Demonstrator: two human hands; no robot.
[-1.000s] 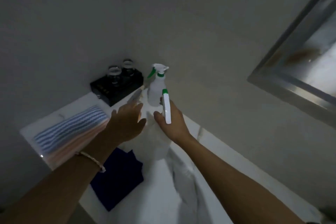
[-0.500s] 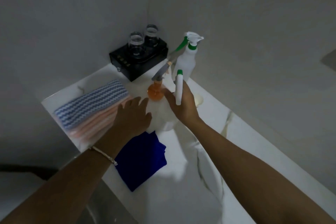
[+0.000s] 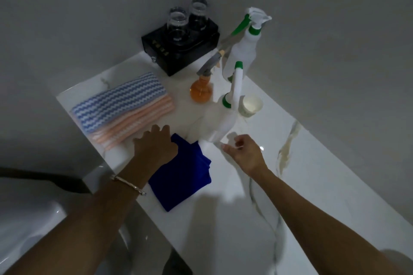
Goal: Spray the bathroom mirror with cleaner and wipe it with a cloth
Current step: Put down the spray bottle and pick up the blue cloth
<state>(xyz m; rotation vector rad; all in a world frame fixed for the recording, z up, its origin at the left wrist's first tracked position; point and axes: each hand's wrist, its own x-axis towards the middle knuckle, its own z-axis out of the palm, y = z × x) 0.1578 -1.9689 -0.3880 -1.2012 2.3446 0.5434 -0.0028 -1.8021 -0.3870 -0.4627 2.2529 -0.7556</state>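
Observation:
A white spray bottle [image 3: 224, 119] with a green collar and a long white trigger stands on the marble counter [image 3: 312, 185]. My right hand [image 3: 244, 152] hovers just in front of its base, fingers loosely curled and apart, holding nothing. A dark blue cloth [image 3: 183, 176] lies folded on the counter near the front edge. My left hand [image 3: 156, 144] rests palm down on the cloth's far left corner, fingers spread and not closed around it. The mirror is out of view.
Behind stand a second white spray bottle [image 3: 242, 47], a small orange spray bottle [image 3: 201, 90] and a paper cup [image 3: 250, 106]. A black tray [image 3: 181, 47] with two glasses fills the corner. Striped blue and peach cloths [image 3: 123, 109] lie at left. A white basin [image 3: 26, 219] sits below left.
The view has tipped down from the wall and mirror to the counter. My right hand set the spray bottle down and let go. My left hand dropped onto the blue cloth.

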